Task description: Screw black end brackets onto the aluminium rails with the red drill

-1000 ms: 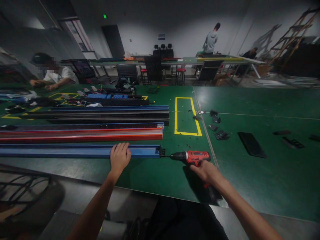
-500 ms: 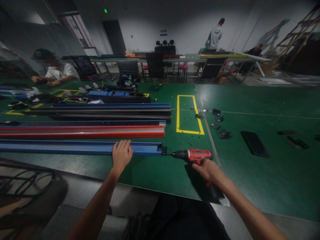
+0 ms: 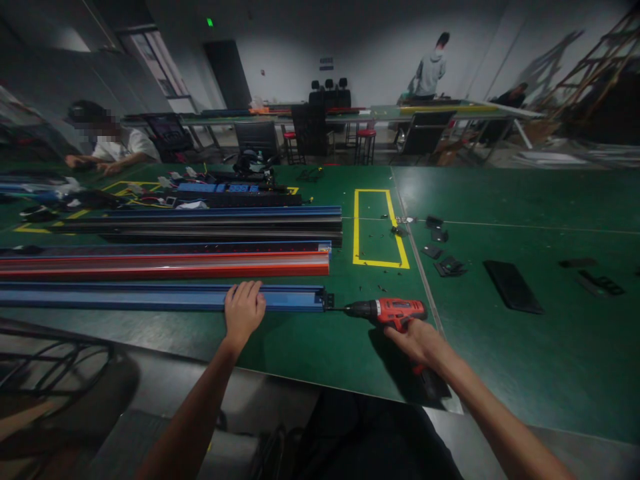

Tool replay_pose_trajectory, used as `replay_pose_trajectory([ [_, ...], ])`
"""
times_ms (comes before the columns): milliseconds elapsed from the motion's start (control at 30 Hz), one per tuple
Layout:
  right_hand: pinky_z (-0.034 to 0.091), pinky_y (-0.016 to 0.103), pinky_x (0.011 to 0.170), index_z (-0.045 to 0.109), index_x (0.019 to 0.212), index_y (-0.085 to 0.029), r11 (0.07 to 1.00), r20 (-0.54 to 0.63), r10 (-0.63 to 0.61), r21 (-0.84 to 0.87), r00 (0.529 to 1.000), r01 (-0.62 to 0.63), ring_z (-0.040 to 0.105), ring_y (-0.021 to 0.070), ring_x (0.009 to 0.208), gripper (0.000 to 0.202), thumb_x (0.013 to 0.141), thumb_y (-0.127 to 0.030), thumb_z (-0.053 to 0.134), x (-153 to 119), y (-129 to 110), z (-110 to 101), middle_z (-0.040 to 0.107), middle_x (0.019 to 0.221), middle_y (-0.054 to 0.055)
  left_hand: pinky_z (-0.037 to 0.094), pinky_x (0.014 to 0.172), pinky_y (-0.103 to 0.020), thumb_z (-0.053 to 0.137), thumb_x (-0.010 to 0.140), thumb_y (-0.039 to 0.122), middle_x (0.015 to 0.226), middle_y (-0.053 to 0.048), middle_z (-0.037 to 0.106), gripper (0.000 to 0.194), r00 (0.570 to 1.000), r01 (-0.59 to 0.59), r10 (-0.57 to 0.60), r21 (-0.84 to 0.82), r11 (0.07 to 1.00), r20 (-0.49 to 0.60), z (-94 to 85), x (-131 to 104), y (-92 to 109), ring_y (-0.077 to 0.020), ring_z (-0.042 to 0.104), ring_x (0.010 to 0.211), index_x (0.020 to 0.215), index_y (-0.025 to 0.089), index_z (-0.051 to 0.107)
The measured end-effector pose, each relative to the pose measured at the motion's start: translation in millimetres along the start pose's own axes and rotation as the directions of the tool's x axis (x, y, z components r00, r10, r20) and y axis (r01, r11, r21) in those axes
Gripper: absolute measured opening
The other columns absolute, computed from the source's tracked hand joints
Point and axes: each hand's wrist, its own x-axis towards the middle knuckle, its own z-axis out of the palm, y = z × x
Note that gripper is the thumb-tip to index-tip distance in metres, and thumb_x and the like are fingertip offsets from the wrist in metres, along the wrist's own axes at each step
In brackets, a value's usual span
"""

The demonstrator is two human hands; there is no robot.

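A long blue metal profile (image 3: 150, 297) lies along the near side of the green table. My left hand (image 3: 244, 308) is wrapped over it, fingers curled across its far edge. At the profile's right end sits a small black end piece (image 3: 329, 301). My right hand (image 3: 415, 340) grips a red and black cordless drill (image 3: 400, 309) by its handle. The drill lies level, and its long bit (image 3: 339, 309) points left with the tip at the end piece. Whether the bit is turning I cannot tell.
Red profiles (image 3: 165, 263) and black and blue ones (image 3: 225, 223) lie behind. A yellow taped rectangle (image 3: 357, 227), scattered screws (image 3: 383, 288), small black parts (image 3: 450, 267) and a black slab (image 3: 513, 287) are on the table (image 3: 500, 360). A seated person (image 3: 125, 147) is at the far left.
The view has shifted very slightly. Both hands, the drill and the profile keep the same places relative to each other.
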Motion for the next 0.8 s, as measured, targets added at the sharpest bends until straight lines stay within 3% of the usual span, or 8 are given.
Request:
replay_pose_trajectory([
  [800,0.043,0.033,0.062,0.066,0.074,-0.022,1.0,0.017,0.001,-0.012,1.0,-0.001,0.064,0.0219,0.063,0.033,0.092,-0.047,0.055,0.0,0.1,0.1,0.07,0.07,0.009,0.037,0.113,-0.052,0.037,0.103,0.028,0.125,-0.017,0.075,0.043,1.0,0.002,-0.002,-0.002,1.0,0.012,1.0,-0.8,-2.0,-0.0345,0.065,0.12,0.126,0.013,0.071],
])
